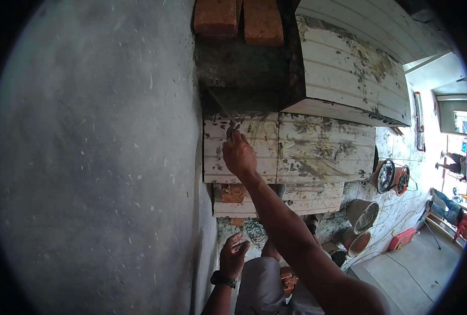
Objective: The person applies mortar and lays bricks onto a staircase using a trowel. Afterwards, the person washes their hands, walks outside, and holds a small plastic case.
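My right hand (240,153) reaches forward, its fingers wrapped around the handle of a trowel (221,105). The thin blade, seen nearly edge-on, points up and left over a dark, mortar-like surface (244,97) beside the wall. Under that hand lies a pale ridged tile panel (259,168) smeared with grey mortar. Lower down, close to the wall, my left hand (233,257) has a dark watch on its wrist. Its fingers are apart and loosely bent, with nothing in them.
A grey plastered wall (97,157) fills the left side. Two bricks (215,18) sit at the top. Mortar-stained step panels (354,68) rise at right. Several buckets (362,215), a red case (402,239) and a cable lie on the floor; people are partly visible far right.
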The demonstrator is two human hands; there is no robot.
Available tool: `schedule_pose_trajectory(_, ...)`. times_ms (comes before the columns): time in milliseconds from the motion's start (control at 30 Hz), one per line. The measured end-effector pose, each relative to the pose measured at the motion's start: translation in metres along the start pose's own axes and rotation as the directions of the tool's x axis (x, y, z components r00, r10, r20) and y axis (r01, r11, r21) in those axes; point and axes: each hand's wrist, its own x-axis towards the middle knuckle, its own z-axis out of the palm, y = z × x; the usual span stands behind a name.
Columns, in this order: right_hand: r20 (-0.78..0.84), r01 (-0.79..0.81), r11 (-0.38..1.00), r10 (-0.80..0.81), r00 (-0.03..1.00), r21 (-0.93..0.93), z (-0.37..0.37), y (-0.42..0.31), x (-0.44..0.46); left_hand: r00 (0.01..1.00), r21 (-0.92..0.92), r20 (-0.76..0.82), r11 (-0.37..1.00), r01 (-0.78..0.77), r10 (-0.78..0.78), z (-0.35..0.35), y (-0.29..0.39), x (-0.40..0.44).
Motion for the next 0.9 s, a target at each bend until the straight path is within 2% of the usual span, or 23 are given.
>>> schedule_pose_trajectory(167, -0.022, 0.081, 0.997, -0.081, 0.996, 0.012, -0.035, 0.02, -0.018, 1.0, 0.021, -0.012, 1.0, -0.003, 0.003, 0.004, -0.007, -0.003)
schedule_pose_trajectory(233, -0.045, 0.106, 0.994, -0.106, 0.993, 0.01, -0.049, 0.025, -0.025, 0.999, 0.168, 0.039, 0.985, -0.037, 0.031, 0.003, -0.011, -0.003)
schedule_pose_trajectory(300, -0.099, 0.227, 0.973, -0.23, 0.968, -0.043, -0.063, 0.025, -0.025, 0.997, 0.136, 0.066, 0.99, -0.038, 0.029, 0.009, -0.008, -0.004)
schedule_pose_trajectory(367, -0.102, 0.233, 0.971, -0.238, 0.966, -0.058, -0.072, 0.018, -0.013, 0.997, 0.103, 0.077, 0.994, -0.033, 0.025, 0.013, 0.001, -0.007)
schedule_pose_trajectory(433, -0.09, 0.253, 0.965, -0.259, 0.962, -0.074, -0.078, 0.012, 0.0, 0.987, 0.139, 0.113, 0.985, 0.102, -0.118, 0.019, 0.024, -0.011)
schedule_pose_trajectory(500, -0.008, 0.265, 0.949, -0.27, 0.963, -0.169, -0.082, 0.01, 0.011, 0.987, 0.134, 0.136, 0.989, 0.066, -0.084, 0.02, 0.022, -0.013)
schedule_pose_trajectory(633, 0.047, 0.247, 0.952, -0.243, 0.969, -0.182, -0.082, 0.019, -0.001, 0.968, 0.155, 0.249, 0.986, -0.06, 0.019, 0.016, 0.006, -0.009)
schedule_pose_trajectory(667, 0.027, 0.223, 0.965, -0.222, 0.975, -0.137, -0.082, 0.023, -0.008, 0.965, 0.166, 0.26, 0.984, -0.069, 0.024, 0.018, 0.004, -0.011)
schedule_pose_trajectory(733, -0.009, 0.209, 0.975, -0.21, 0.978, -0.076, -0.084, 0.027, -0.021, 0.98, -0.074, 0.194, 0.997, -0.029, 0.043, 0.028, 0.008, -0.016)
schedule_pose_trajectory(833, 0.062, 0.136, 0.991, -0.137, 0.989, 0.01, -0.095, 0.043, -0.053, 0.987, -0.025, 0.156, 0.999, -0.022, 0.025, 0.032, 0.017, -0.017)
schedule_pose_trajectory(867, 0.081, 0.081, 0.995, -0.084, 0.993, 0.051, -0.099, 0.052, -0.066, 0.987, 0.046, 0.142, 0.996, -0.081, 0.073, 0.034, 0.02, -0.016)
schedule_pose_trajectory(900, -0.009, 0.19, 0.98, -0.19, 0.982, 0.061, -0.1, 0.066, -0.079, 0.985, 0.05, 0.149, 0.994, -0.096, 0.088, 0.038, 0.026, -0.013)
